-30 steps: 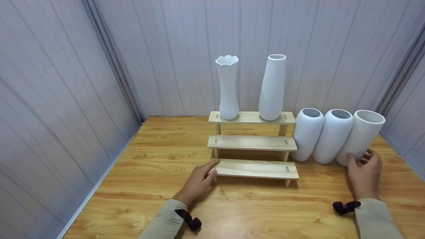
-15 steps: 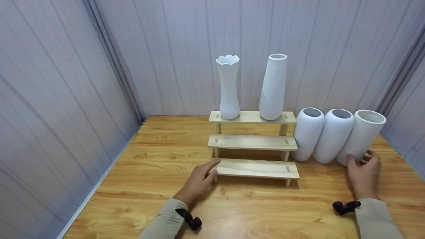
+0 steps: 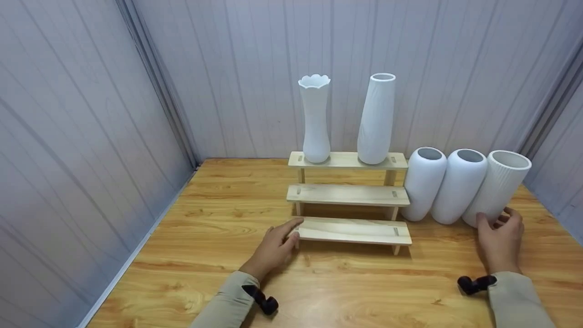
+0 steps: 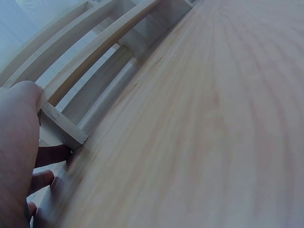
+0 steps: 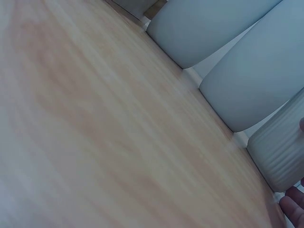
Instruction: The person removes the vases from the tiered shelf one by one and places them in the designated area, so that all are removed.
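At the left end of the bottom step of a three-tier wooden stand, my left hand grips the board. Its thumb lies at the front and the other fingers reach behind the leg in the left wrist view. My right hand holds the lower part of a ribbed white vase, thumb on its near side and fingers round the right. That vase stands on the table beside two smooth white vases; all three are upright and close together.
On the top step stand a scallop-rimmed white vase at the left and a tall tapered white vase at the right. Panelled walls rise behind and beside the wooden table. The leftmost smooth vase is close against the stand's right side.
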A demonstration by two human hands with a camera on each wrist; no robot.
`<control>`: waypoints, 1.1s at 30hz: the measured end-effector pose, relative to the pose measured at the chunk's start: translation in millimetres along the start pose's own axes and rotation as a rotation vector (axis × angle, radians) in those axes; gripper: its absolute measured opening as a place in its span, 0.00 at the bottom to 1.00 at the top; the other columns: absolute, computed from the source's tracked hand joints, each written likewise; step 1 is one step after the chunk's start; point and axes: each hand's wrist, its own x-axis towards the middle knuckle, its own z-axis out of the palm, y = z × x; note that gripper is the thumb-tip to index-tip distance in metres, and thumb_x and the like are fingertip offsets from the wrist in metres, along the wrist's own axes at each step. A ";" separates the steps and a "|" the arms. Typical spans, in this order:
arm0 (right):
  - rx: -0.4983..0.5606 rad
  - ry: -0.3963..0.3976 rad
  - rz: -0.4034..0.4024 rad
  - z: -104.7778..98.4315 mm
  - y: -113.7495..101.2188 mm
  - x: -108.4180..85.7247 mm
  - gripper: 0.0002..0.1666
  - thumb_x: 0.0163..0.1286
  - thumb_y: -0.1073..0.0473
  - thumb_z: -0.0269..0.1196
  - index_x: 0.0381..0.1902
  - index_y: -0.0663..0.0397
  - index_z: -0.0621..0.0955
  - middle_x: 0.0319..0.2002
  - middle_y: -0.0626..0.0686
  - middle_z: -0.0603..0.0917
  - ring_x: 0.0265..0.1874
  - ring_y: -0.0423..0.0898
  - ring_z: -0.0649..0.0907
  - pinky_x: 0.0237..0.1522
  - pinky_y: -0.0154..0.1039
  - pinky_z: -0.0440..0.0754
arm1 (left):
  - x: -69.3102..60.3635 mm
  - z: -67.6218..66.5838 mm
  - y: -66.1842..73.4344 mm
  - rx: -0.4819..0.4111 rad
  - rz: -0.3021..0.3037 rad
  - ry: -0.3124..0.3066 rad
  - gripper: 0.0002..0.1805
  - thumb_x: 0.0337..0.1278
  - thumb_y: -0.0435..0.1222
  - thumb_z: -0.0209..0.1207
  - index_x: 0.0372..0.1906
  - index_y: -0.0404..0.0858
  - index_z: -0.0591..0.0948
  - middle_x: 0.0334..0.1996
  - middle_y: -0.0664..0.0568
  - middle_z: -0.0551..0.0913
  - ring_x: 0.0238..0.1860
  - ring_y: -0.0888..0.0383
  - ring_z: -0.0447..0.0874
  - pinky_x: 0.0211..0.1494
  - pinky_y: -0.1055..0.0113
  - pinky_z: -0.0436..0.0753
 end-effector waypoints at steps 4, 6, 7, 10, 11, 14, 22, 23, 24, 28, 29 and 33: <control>-0.005 -0.005 0.019 1.1 0.7 0.3 0.47 0.73 0.44 0.57 0.79 0.59 0.52 0.70 0.64 0.62 0.63 0.58 0.70 0.63 0.48 0.70 | -0.7 -0.6 0.9 0.003 -0.004 0.000 0.27 0.80 0.53 0.44 0.75 0.51 0.69 0.28 0.62 0.83 0.70 0.58 0.70 0.76 0.34 0.45; -0.005 -0.005 0.027 1.6 0.4 0.6 0.48 0.73 0.44 0.57 0.79 0.59 0.51 0.71 0.64 0.61 0.64 0.58 0.69 0.65 0.49 0.69 | -0.6 -1.0 1.3 0.002 0.000 0.002 0.26 0.80 0.53 0.44 0.75 0.51 0.69 0.28 0.61 0.83 0.69 0.58 0.72 0.76 0.34 0.45; -0.005 -0.007 0.031 1.6 0.1 0.7 0.48 0.73 0.43 0.57 0.79 0.58 0.51 0.71 0.64 0.61 0.64 0.59 0.69 0.65 0.50 0.69 | -0.5 -1.2 1.5 0.002 0.004 0.003 0.26 0.80 0.52 0.44 0.75 0.51 0.69 0.28 0.61 0.83 0.68 0.58 0.72 0.76 0.34 0.45; 0.000 -0.009 0.036 1.8 -0.8 1.1 0.48 0.73 0.43 0.57 0.79 0.58 0.50 0.72 0.64 0.61 0.65 0.59 0.69 0.66 0.50 0.69 | -0.6 -1.6 1.8 0.001 0.009 0.009 0.26 0.80 0.52 0.44 0.75 0.50 0.69 0.28 0.62 0.83 0.66 0.58 0.74 0.75 0.33 0.45; 0.001 -0.010 0.039 1.8 -1.0 1.3 0.48 0.73 0.43 0.57 0.79 0.58 0.50 0.72 0.64 0.60 0.65 0.59 0.69 0.66 0.50 0.69 | -0.4 -1.7 1.9 0.001 0.010 0.009 0.26 0.80 0.52 0.44 0.75 0.50 0.69 0.28 0.62 0.83 0.66 0.58 0.74 0.75 0.33 0.45; 0.008 -0.012 0.046 1.9 -1.4 2.2 0.48 0.73 0.43 0.57 0.79 0.58 0.50 0.72 0.63 0.60 0.65 0.58 0.68 0.66 0.50 0.68 | -0.2 -1.9 1.9 0.003 0.006 0.010 0.26 0.80 0.51 0.45 0.75 0.50 0.69 0.28 0.62 0.83 0.66 0.58 0.75 0.75 0.33 0.45; 0.084 0.016 0.090 0.3 -8.3 4.0 0.47 0.73 0.41 0.58 0.80 0.48 0.51 0.73 0.59 0.58 0.68 0.54 0.66 0.68 0.46 0.67 | 0.7 -1.4 0.2 0.015 -0.005 0.009 0.25 0.80 0.51 0.45 0.74 0.51 0.70 0.27 0.64 0.82 0.68 0.57 0.73 0.75 0.33 0.46; 0.094 0.026 0.090 0.3 -10.0 3.8 0.46 0.72 0.41 0.58 0.80 0.47 0.52 0.73 0.58 0.58 0.68 0.53 0.65 0.68 0.46 0.67 | 0.8 -1.2 0.0 0.017 -0.006 0.008 0.25 0.80 0.51 0.45 0.74 0.52 0.70 0.27 0.64 0.82 0.69 0.57 0.72 0.75 0.33 0.46; 0.102 0.037 0.088 0.3 -12.1 3.3 0.46 0.72 0.41 0.58 0.80 0.45 0.52 0.73 0.57 0.58 0.69 0.53 0.65 0.69 0.45 0.66 | 0.9 -1.1 -0.1 0.019 -0.006 0.008 0.25 0.80 0.51 0.45 0.74 0.52 0.70 0.27 0.64 0.82 0.69 0.57 0.72 0.75 0.33 0.46; 0.142 0.088 0.075 1.3 -21.2 1.0 0.42 0.72 0.43 0.59 0.78 0.41 0.55 0.73 0.53 0.58 0.70 0.49 0.64 0.70 0.42 0.64 | 0.7 -0.8 0.1 0.021 -0.011 0.006 0.24 0.80 0.50 0.45 0.74 0.52 0.70 0.26 0.63 0.82 0.68 0.58 0.72 0.75 0.33 0.46; 0.155 0.112 0.061 1.9 -23.7 0.3 0.41 0.72 0.44 0.59 0.77 0.41 0.56 0.73 0.52 0.58 0.69 0.48 0.64 0.69 0.41 0.65 | 0.7 -0.7 0.3 0.020 -0.011 0.006 0.24 0.80 0.49 0.45 0.74 0.52 0.70 0.26 0.63 0.82 0.67 0.58 0.73 0.75 0.33 0.46; 0.182 0.206 -0.005 3.8 -34.5 -2.9 0.36 0.72 0.47 0.58 0.73 0.42 0.61 0.71 0.50 0.60 0.67 0.46 0.65 0.68 0.39 0.63 | 0.6 -0.3 1.0 0.014 -0.013 0.009 0.24 0.80 0.50 0.45 0.74 0.52 0.70 0.27 0.64 0.81 0.66 0.58 0.74 0.75 0.33 0.46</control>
